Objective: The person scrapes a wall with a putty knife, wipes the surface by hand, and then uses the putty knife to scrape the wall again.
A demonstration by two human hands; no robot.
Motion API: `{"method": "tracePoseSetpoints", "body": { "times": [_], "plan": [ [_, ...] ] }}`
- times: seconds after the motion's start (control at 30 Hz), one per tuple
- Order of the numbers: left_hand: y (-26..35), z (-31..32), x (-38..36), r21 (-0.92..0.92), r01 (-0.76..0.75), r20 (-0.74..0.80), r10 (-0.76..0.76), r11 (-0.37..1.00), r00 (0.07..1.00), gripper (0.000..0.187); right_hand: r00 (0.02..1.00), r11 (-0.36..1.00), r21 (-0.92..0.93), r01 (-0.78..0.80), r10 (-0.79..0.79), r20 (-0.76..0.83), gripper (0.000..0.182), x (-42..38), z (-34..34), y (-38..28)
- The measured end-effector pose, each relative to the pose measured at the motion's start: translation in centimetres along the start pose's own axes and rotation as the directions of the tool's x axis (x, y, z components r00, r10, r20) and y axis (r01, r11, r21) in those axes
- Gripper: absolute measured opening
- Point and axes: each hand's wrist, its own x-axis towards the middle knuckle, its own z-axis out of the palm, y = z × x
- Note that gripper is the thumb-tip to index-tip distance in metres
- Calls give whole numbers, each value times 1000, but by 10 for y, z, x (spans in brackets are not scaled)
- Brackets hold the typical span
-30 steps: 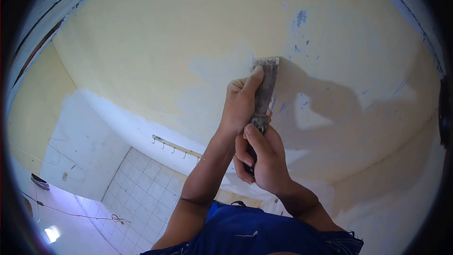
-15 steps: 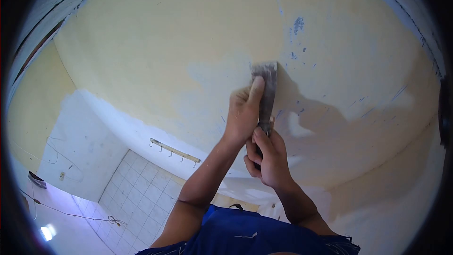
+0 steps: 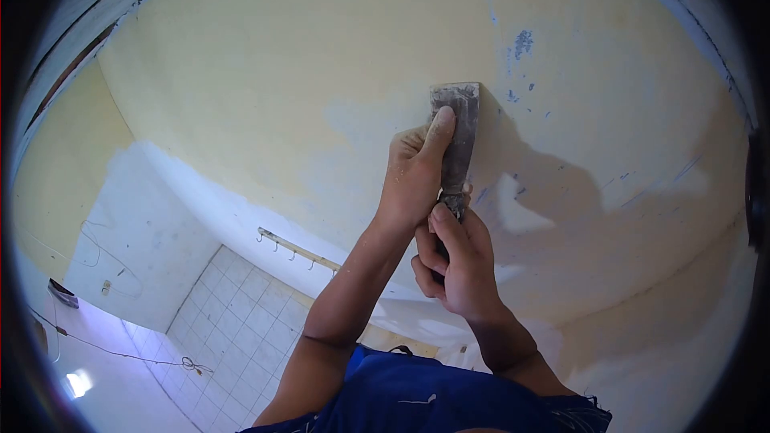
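A putty knife (image 3: 459,140) with a grey, dust-smeared blade points up at the yellowish wall (image 3: 321,32). Around the blade's left side my left hand (image 3: 415,168) is closed, its thumb lying along the flat of the metal. Lower down, my right hand (image 3: 463,265) wraps the dark handle, which its fingers mostly hide. The blade's top edge is at the wall, though whether it touches cannot be told. To the right of the blade, bluish scraped patches (image 3: 523,42) show through the paint, and the shadow of hands and tool falls there.
A rail with hooks (image 3: 298,250) is fixed to the wall at lower left. White tiles (image 3: 237,297) cover part of the wall beyond, with a cable (image 3: 132,356) hanging across. Ceiling edges (image 3: 88,52) run along the upper left and right.
Both hands have moved the putty knife slightly upward on the wall. The view has shifted a little; both grips look the same.
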Motion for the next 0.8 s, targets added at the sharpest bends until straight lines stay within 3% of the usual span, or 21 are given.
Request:
{"method": "tracePoseSetpoints", "body": {
  "times": [0.17, 0.3, 0.63, 0.7, 0.8],
  "plan": [
    [-32, -11, -10, 23, 63, 10, -63, 998, 998, 45, 992, 999, 41, 18, -13, -127, 27, -15, 3, 25],
    [0, -3, -7, -13, 99, 28, -98, 995, 995, 45, 998, 999, 30, 26, -24, -57, 26, -6, 13, 9],
    [-11, 0, -5, 20, 63, 0, -63, 998, 998, 45, 993, 1000, 14, 19, -18, -121, 27, -6, 3, 8],
    [6, 3, 0, -19, 42, -7, -42, 999, 999, 46, 999, 999, -19, 32, -33, -33, 26, 1, 9, -4],
    [7, 4, -1, -15, 34, -14, -34, 999, 999, 46, 998, 999, 3, 53, -53, -32, 26, 2, 8, 1]
  ]
}}
